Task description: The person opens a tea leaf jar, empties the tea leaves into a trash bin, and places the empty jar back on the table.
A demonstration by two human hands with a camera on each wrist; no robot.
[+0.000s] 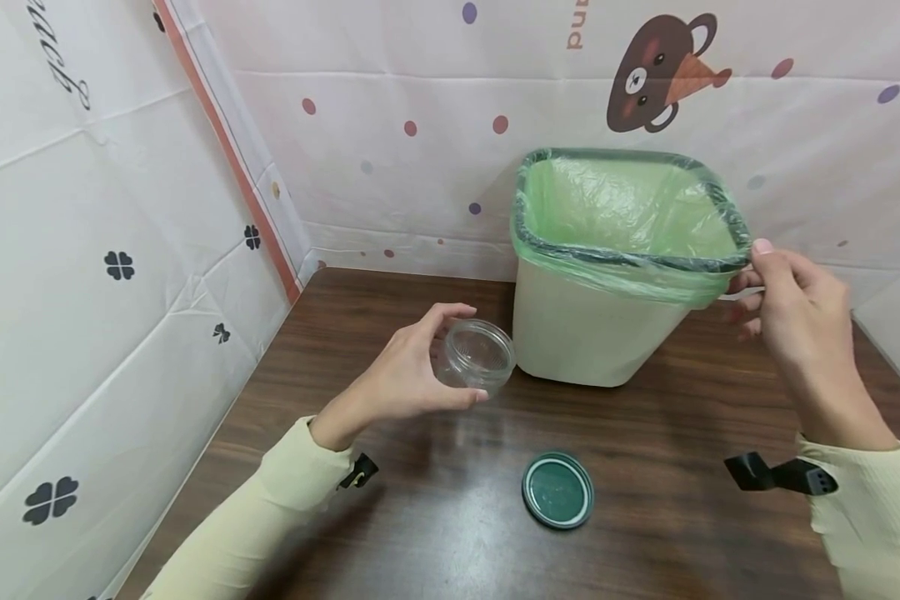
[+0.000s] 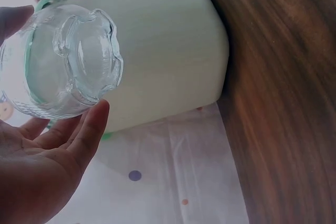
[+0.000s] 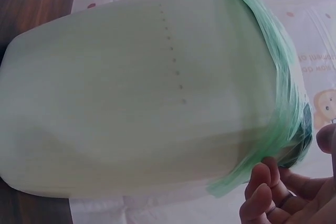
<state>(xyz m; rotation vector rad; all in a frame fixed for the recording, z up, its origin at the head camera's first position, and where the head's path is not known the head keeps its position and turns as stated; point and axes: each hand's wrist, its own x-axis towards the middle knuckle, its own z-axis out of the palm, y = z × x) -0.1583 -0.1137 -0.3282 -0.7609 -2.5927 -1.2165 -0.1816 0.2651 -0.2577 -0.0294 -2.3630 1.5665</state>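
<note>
A clear glass jar (image 1: 482,354) with no lid on it is held above the table by my left hand (image 1: 405,371), thumb on the near side and fingers round the far side. In the left wrist view, the jar's scalloped base (image 2: 94,51) faces the camera. A cream trash bin (image 1: 585,325) stands just right of the jar, lined with a green plastic bag (image 1: 622,204) folded over its rim. At the bin's right corner my right hand (image 1: 810,325) grips the bagged rim, thumb on top and fingers curled below it.
A green jar lid (image 1: 557,492) lies on the dark wooden table (image 1: 435,517), in front of the bin. Patterned cloth walls (image 1: 390,167) close off the back and left side. A black strap (image 1: 780,475) is on the right wrist.
</note>
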